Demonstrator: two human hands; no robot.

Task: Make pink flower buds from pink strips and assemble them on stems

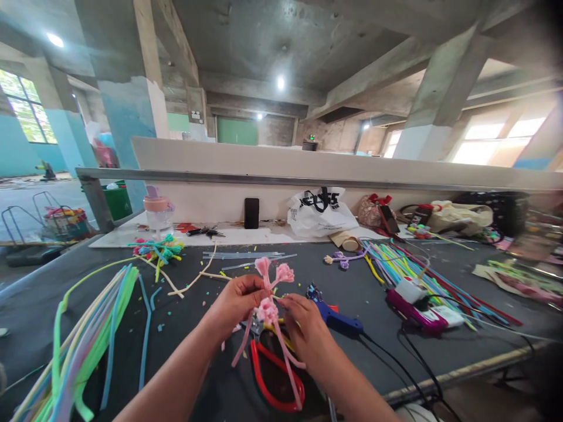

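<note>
Pink pipe-cleaner flowers [267, 310] with stems hanging down are held up over the dark work table. My left hand [240, 302] pinches the pink stems between thumb and fingers, just left of the blossoms. On the right, my right hand [303, 322] has its fingers closed at a thin yellowish piece beside the flowers; its far end is hidden. Below the flowers lie red-handled scissors [264, 387], partly covered by the pink stems. A blue glue gun [341, 319] rests to the right of my right hand, its black cable running toward the front edge.
Colored pipe cleaners [92, 340] lie at left, with another bundle [396, 264] at right. A purple power strip [416, 313] with white plugs sits at right. Behind are a pink-lidded bottle [158, 214], a phone [251, 213] and a white bag [321, 217].
</note>
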